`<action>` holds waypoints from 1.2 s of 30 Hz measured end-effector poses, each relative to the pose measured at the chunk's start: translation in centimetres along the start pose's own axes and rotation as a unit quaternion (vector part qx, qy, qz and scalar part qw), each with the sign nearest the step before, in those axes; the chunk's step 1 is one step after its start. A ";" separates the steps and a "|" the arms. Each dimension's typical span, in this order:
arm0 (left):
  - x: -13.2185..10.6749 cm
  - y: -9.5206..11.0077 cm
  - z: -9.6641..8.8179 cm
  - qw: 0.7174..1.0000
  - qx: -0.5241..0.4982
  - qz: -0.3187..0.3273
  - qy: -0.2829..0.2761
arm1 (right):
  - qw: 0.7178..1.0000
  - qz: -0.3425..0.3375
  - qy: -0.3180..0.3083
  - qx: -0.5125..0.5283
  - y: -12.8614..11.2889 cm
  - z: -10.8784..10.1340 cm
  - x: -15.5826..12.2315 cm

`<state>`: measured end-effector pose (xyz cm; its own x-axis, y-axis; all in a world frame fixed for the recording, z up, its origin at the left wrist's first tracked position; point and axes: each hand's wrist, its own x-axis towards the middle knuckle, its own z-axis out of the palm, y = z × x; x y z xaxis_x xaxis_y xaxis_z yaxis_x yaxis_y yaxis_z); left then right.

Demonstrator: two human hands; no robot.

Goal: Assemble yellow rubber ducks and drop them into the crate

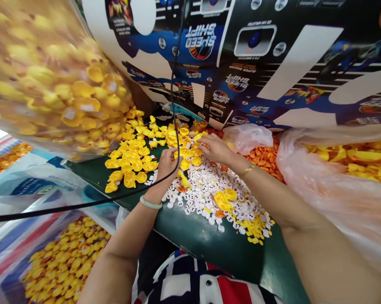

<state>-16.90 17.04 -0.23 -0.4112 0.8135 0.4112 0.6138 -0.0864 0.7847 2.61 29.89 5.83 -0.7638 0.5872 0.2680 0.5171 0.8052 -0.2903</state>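
My left hand (167, 164), a pale bangle on its wrist, is closed with curled fingers at the edge of the yellow duck pieces. A black cable (174, 101) passes in front of its fingertips, so what they grip is hidden. My right hand (217, 148) reaches into the pile with fingers stretched and apart, its tips close to a yellow plastic duck piece (199, 137). Hollow yellow duck halves (131, 158) lie heaped to the left. Small white discs with dark marks (203, 185) spread below both hands, with a few yellow pieces (224, 199) on top.
A large clear bag of yellow duck parts (57, 88) bulges at left. Below it, a striped sack (6, 270) holds small ducks (66, 257). Orange pieces (266, 158) and a plastic bag (323, 185) lie right. Printed card sheets (247, 76) stand behind the green table (190, 228).
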 end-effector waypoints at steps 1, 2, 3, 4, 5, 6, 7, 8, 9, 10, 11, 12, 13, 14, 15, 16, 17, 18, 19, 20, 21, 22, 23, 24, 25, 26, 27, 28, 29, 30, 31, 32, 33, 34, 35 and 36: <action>0.1 0.0 -0.4 1.000 -0.006 0.001 0.005 | 1.000 0.009 0.003 -0.015 -0.3 0.8 1.7; 0.2 -0.1 -0.9 1.000 -0.011 0.001 0.008 | 0.999 0.023 -0.011 -0.030 -0.5 1.7 3.3; 0.2 -0.2 -1.3 1.000 -0.014 0.000 0.008 | 0.998 0.042 -0.029 -0.045 -0.8 2.5 4.7; 0.2 -0.3 -1.6 1.000 -0.016 -0.003 0.009 | 0.996 0.057 -0.044 -0.056 -1.0 3.3 5.7; 0.1 -0.5 -2.0 1.000 -0.018 -0.007 0.009 | 0.995 0.064 -0.053 -0.059 -1.2 4.0 6.5; -0.1 -0.8 -2.3 1.000 -0.019 -0.013 0.008 | 0.994 0.070 -0.056 -0.060 -1.4 4.5 7.0; -0.2 -1.0 -2.5 1.000 -0.022 -0.020 0.007 | 0.994 0.072 -0.053 -0.057 -1.4 4.9 7.2; -0.4 -1.2 -2.7 0.999 -0.028 -0.030 0.006 | 0.995 0.075 -0.045 -0.053 -1.3 5.1 7.1; -0.5 -1.4 -2.9 0.998 -0.037 -0.041 0.006 | 0.995 0.080 -0.036 -0.048 -1.2 5.1 6.9; -0.6 -1.5 -3.1 0.998 -0.044 -0.054 0.006 | 0.995 0.086 -0.026 -0.043 -1.0 4.9 6.6; -0.7 -1.6 -3.3 0.997 -0.045 -0.064 0.006 | 0.995 0.092 -0.018 -0.038 -0.8 4.6 6.2; -0.7 -1.6 -3.5 0.997 -0.038 -0.071 0.007 | 0.995 0.095 -0.011 -0.035 -0.6 4.1 5.7; -0.8 -1.5 -3.7 0.997 -0.020 -0.071 0.010 | 0.995 0.096 -0.007 -0.029 -0.4 3.6 5.2; -0.9 -1.3 -4.0 0.998 0.006 -0.065 0.017 | 0.995 0.095 -0.002 -0.018 -0.3 3.0 4.7; -1.0 -0.9 -4.1 0.998 0.031 -0.054 0.027 | 0.996 0.093 0.006 0.001 -0.3 2.4 4.1; -1.3 -0.3 -4.3 0.997 0.047 -0.040 0.039 | 0.995 0.091 0.016 0.029 -0.5 1.8 3.3; -1.8 0.4 -4.3 0.997 0.045 -0.029 0.049 | 0.993 0.093 0.028 0.066 -0.8 1.2 2.5; -2.4 1.2 -4.1 0.998 0.020 -0.028 0.052 | 0.989 0.098 0.040 0.108 -1.4 0.6 1.4; -3.3 2.1 -3.9 0.998 -0.027 -0.037 0.046 | 0.982 0.106 0.047 0.152 -2.3 0.2 0.2; -4.3 3.1 -3.5 0.994 -0.094 -0.056 0.032 | 0.973 0.117 0.048 0.191 -3.3 -0.2 -1.3; -5.6 4.1 -3.1 0.982 -0.170 -0.084 0.010 | 0.966 0.125 0.037 0.224 -4.5 -0.5 -2.9; -7.0 5.1 -2.6 0.962 -0.248 -0.117 -0.015 | 0.960 0.128 0.021 0.247 -5.9 -0.6 -4.8; -8.6 6.0 -2.1 0.935 -0.319 -0.151 -0.035 | 0.958 0.132 -0.004 0.254 -7.3 -0.7 -6.7; -10.2 6.8 -1.7 0.905 -0.379 -0.186 -0.052 | 0.960 0.135 -0.020 0.244 -8.7 -0.6 -8.6; -11.9 7.5 -1.3 0.876 -0.426 -0.219 -0.061 | 0.966 0.130 -0.034 0.222 -10.0 -0.4 -10.5; -13.4 7.9 -1.2 0.850 -0.460 -0.250 -0.058 | 0.973 0.123 -0.048 0.192 -11.0 -0.1 -12.3; -14.9 8.2 -1.1 0.828 -0.483 -0.279 -0.051 | 0.977 0.107 -0.065 0.172 -11.8 0.3 -13.8; -16.1 8.3 -1.3 0.811 -0.498 -0.305 -0.043 | 0.979 0.077 -0.093 0.166 -12.3 0.7 -15.1; -17.1 8.2 -1.5 0.798 -0.504 -0.329 -0.034 | 0.978 0.047 -0.118 0.164 -12.4 1.0 -15.9; -17.9 8.0 -1.9 0.789 -0.505 -0.349 -0.029 | 0.976 0.022 -0.138 0.167 -12.4 1.3 -16.4; -18.4 7.8 -2.3 0.784 -0.501 -0.365 -0.029 | 0.973 0.004 -0.151 0.172 -12.1 1.6 -16.4; -18.8 7.6 -2.8 0.783 -0.496 -0.376 -0.031 | 0.973 -0.005 -0.154 0.170 -11.8 1.8 -16.1; -18.9 7.3 -3.2 0.783 -0.490 -0.381 -0.033 | 0.976 -0.011 -0.147 0.158 -11.5 2.1 -15.5; -19.0 7.2 -3.5 0.784 -0.488 -0.383 -0.037 | 0.981 -0.020 -0.136 0.137 -11.2 2.3 -14.6; -18.9 7.1 -3.7 0.783 -0.489 -0.383 -0.043 | 0.986 -0.035 -0.126 0.104 -11.1 2.7 -13.6; -18.8 7.1 -3.9 0.781 -0.492 -0.383 -0.050 | 0.990 -0.057 -0.116 0.063 -11.2 3.1 -12.5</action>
<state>-7.44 -1.14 -0.63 -0.3183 0.8802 -0.3521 -0.6200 0.0877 0.7797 5.18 13.26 2.83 -0.8901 0.4467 0.0906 0.3821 0.8396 -0.3863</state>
